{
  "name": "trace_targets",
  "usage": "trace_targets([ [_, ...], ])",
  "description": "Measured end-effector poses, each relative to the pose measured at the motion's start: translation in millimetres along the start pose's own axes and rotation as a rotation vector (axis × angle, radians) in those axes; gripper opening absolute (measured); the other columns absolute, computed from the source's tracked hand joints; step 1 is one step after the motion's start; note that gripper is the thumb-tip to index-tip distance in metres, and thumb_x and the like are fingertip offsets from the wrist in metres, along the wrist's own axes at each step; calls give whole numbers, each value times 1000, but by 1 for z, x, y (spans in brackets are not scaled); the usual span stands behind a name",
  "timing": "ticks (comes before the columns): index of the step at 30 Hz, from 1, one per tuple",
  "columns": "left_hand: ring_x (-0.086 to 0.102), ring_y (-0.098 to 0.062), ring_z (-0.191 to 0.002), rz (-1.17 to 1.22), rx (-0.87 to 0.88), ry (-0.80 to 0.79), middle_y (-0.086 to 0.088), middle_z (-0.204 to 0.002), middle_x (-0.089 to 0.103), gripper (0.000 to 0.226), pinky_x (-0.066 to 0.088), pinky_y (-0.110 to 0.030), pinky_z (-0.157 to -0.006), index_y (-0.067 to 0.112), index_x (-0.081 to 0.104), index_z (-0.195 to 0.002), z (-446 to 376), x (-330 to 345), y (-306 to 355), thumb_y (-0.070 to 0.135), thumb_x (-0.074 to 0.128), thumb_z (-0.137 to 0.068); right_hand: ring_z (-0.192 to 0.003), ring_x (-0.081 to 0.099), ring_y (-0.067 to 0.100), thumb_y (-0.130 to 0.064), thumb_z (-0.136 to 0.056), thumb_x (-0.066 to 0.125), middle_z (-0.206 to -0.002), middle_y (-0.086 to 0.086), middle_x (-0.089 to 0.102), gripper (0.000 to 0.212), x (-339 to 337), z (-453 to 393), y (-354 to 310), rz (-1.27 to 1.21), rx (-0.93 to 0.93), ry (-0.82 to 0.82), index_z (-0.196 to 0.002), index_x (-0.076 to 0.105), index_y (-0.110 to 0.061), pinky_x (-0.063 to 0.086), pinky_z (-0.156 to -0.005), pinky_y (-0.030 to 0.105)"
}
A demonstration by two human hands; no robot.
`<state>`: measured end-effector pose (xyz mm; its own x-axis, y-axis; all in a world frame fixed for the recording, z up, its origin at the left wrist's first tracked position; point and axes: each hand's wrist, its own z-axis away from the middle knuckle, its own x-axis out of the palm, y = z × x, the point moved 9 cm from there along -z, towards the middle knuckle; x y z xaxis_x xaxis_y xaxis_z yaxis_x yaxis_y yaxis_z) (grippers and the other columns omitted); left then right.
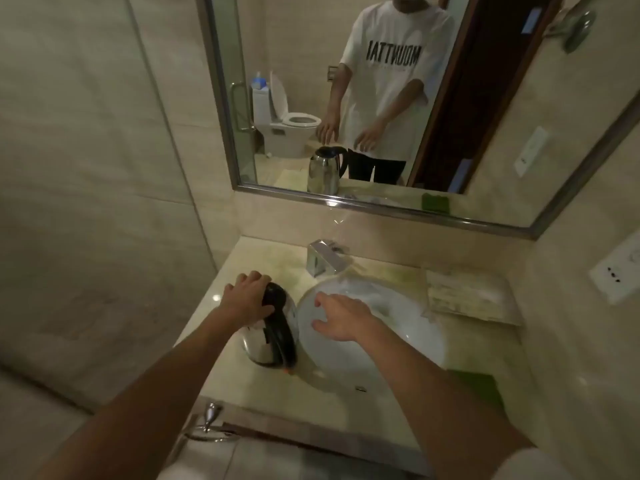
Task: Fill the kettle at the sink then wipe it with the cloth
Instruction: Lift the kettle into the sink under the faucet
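The kettle (270,336) stands on the surface beside the sink (408,344), apparently unfilled. The left hand (247,299) rests on its lid; the right hand (341,318) hovers open. Filling and wiping with the cloth (479,388) both look undone.

Dim, yellowish light (soft overall), wide-angle bending at edges, small glare spots on the counter (221,348).
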<state>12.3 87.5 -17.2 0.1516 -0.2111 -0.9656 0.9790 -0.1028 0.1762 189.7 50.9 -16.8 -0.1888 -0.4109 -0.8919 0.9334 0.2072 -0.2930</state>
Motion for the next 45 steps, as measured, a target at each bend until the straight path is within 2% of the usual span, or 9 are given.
trace_targets([
  [7, 41, -32, -124, 56, 18, -82, -5, -143, 43, 65, 45, -46, -98, 20, 37, -143, -12, 23, -16, 24, 65, -84, -116, 62, 35, -50, -92, 62, -130, 12, 62, 60, 23, -34, -50, -12, -47, -84, -139, 43, -19, 53, -90, 46],
  [13, 44, -32, -122, 87, 49, -136, -13, -133, 48, 62, 43, -39, -101, 8, 49, -132, -30, 26, -17, 19, 72, -76, -103, 67, 32, -55, -86, 68, -113, 11, 68, 56, 39, -52, -59, 18, 20, -156, -121, 59, -13, 55, -90, 45],
  [19, 47, -29, -117, 141, 70, -151, -12, -127, 49, 61, 46, -39, -99, 10, 52, -128, -39, 29, -22, 22, 75, -72, -107, 66, 31, -42, -85, 70, -117, 12, 69, 48, 68, -58, -49, -334, 152, -206, -125, 62, -16, 55, -96, 44],
  [23, 51, -26, -109, 209, 66, -137, -10, -117, 53, 52, 46, -31, -90, 11, 57, -119, -41, 25, -21, 24, 76, -72, -105, 67, 32, -39, -87, 68, -116, 15, 68, 44, 69, -59, -44, -322, 153, -193, -121, 63, -11, 56, -93, 43],
  [27, 59, -26, -104, 317, 25, -111, -11, -109, 62, 43, 43, -26, -78, 8, 63, -111, -47, 16, -16, 25, 77, -75, -99, 69, 30, -32, -85, 70, -111, 13, 68, 41, 55, -59, -25, -348, 173, -117, -120, 60, -12, 59, -90, 45],
  [32, 63, -22, -82, 529, -15, -146, -8, -88, 67, 30, 42, -20, -57, 4, 71, -99, -60, 13, -1, 22, 78, -75, -91, 70, 26, -28, -85, 67, -104, 10, 69, 35, 25, -57, 8, -368, 153, -50, -116, 59, -15, 61, -84, 46],
  [36, 61, -20, -72, 626, 18, -178, -10, -77, 66, 23, 45, -23, -59, 1, 73, -89, -77, 4, 37, 19, 79, -75, -87, 72, 24, -29, -79, 68, -97, 11, 71, 30, -3, -53, 49, -438, 180, -9, -105, 64, -14, 63, -83, 46],
  [42, 59, -6, -59, 692, 53, -192, 2, -64, 62, 13, 41, -8, -49, 2, 72, -86, -105, -16, 112, 11, 77, -77, -81, 75, 26, -27, -71, 69, -91, 14, 74, 32, -50, -48, 119, -521, 194, 58, -98, 67, -11, 64, -77, 45],
  [45, 62, -19, -73, 633, 79, -120, -5, -70, 63, 19, 49, -23, -64, 3, 72, -81, -128, -26, 146, 16, 82, -71, -78, 76, 34, -28, -69, 69, -88, 18, 74, 34, -68, -48, 151, -509, 217, 71, -95, 66, -6, 63, -72, 49],
])
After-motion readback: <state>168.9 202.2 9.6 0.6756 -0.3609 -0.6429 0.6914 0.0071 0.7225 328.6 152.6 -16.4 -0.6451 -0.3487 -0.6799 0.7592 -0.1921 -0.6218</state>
